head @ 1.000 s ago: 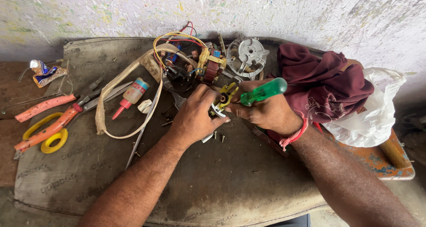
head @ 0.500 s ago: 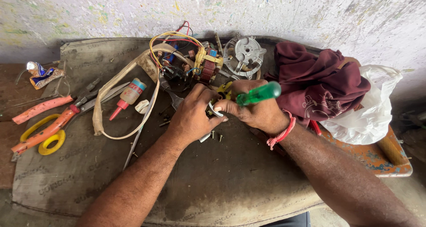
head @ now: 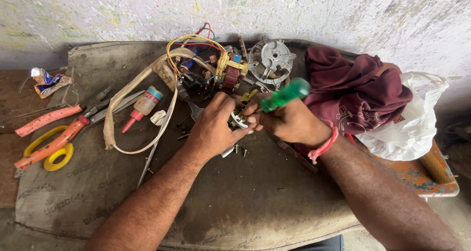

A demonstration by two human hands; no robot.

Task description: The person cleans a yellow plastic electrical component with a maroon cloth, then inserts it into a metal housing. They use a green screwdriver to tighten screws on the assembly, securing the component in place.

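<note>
Gripping a green-handled screwdriver (head: 284,95), the right hand (head: 289,119) closes its fingers around the handle. Beside it, the left hand (head: 216,128) pinches a small metal part (head: 239,118) at the middle of the sackcloth-covered table (head: 255,207), just below a wired motor coil (head: 225,73).

Orange-handled pliers (head: 54,128), yellow-handled scissors (head: 51,153), a small glue bottle (head: 143,106), maroon cloth (head: 358,94), white plastic bag (head: 409,118).

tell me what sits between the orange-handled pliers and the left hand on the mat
In the head view, between the orange-handled pliers and the left hand lie a looped tan strap and, inside its loop, a small red-tipped bottle and a small white piece.
</note>
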